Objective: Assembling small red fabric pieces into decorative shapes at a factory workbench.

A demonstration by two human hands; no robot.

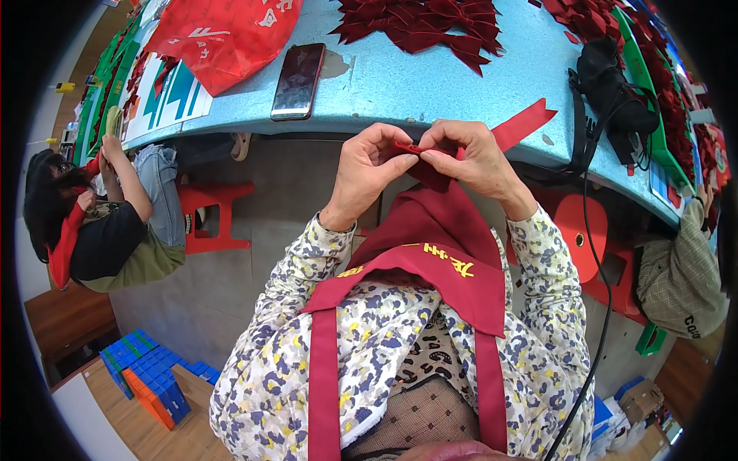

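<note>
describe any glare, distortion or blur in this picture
Head view: the blue table bows along its near edge, and the corners go black; head view: the phone catches pale reflections; head view: left hand and right hand look fairly sharp.

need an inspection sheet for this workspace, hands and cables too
Surface: blue tabletop, speckled
Job's things: dark red fabric piece between the hands; notched red ribbon beyond the right hand; dark red bows piled farther back
Clutter: phone, red bag, black strapped item
Hands: left hand and right hand both pinch the fabric piece
Cables: black cable hangs past the table edge
Surroundings: co-worker at left, red stools, blue crates
</note>
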